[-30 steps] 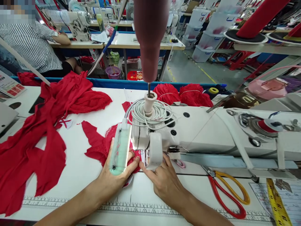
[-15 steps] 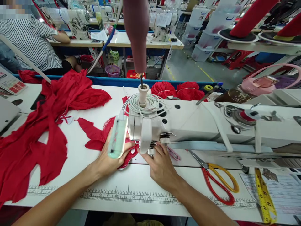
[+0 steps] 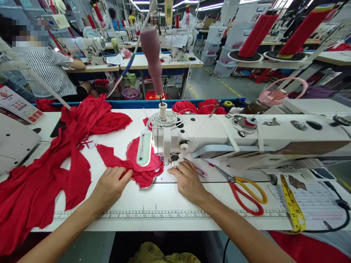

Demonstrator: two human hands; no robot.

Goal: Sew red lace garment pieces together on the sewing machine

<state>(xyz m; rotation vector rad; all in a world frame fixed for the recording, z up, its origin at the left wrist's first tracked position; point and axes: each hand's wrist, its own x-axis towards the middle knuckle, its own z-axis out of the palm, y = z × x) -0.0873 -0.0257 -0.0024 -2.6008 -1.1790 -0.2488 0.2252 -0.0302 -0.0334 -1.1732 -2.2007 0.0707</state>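
A small red lace piece (image 3: 141, 171) lies on the white table under the needle of the white sewing machine (image 3: 233, 137). My left hand (image 3: 109, 188) rests flat on the table at the lace piece's left edge, fingers extended and touching the fabric. My right hand (image 3: 189, 180) lies at the presser foot (image 3: 173, 160), fingertips curled against the needle plate; nothing visible is held in it.
A large heap of red fabric (image 3: 55, 153) covers the table's left side. Red-and-yellow scissors (image 3: 244, 188) and a yellow tape measure (image 3: 292, 202) lie to the right. A person in a striped shirt (image 3: 48, 69) sits at the far left. Red thread cones (image 3: 301, 29) stand at back right.
My view has pulled back and risen. My left hand slid left and down, from under the machine's lamp to the lace's left edge. My right hand stays by the presser foot.
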